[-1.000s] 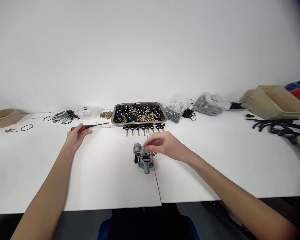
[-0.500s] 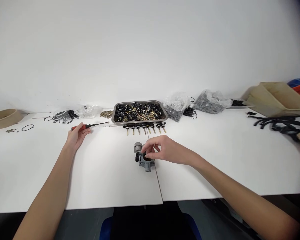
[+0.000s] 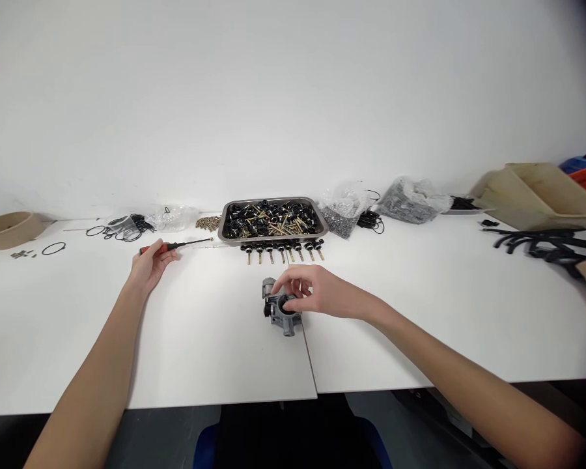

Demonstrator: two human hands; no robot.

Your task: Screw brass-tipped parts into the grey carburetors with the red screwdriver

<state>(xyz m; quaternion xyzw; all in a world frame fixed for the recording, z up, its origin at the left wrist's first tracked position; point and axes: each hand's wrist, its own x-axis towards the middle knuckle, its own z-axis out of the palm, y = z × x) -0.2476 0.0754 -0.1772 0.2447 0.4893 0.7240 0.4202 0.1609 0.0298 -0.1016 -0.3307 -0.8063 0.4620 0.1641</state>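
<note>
My left hand [image 3: 152,260] is closed around the red and black handle of a screwdriver [image 3: 176,246]. Its thin shaft points right, with a small brass-coloured bit at the tip. A grey metal carburetor [image 3: 289,324] stands on the white table, its round opening facing up. Over it my right hand [image 3: 312,290] is bent, thumb at the opening's edge and fingers curled against the upper side of the body. The fingers hide part of the carburetor, and anything small between them cannot be made out.
Behind the carburetor lies a row of several black-capped brass parts [image 3: 283,251], before a metal tray [image 3: 273,240] of similar parts. Small brass pieces [image 3: 208,223] and plastic bags [image 3: 415,198] sit alongside. Black hoses [image 3: 542,241] and a beige bin [image 3: 542,195] are at right.
My right hand's fingers have shifted slightly left over the carburetor, and the opening shows darker inside. The left hand and screwdriver have stayed put.
</note>
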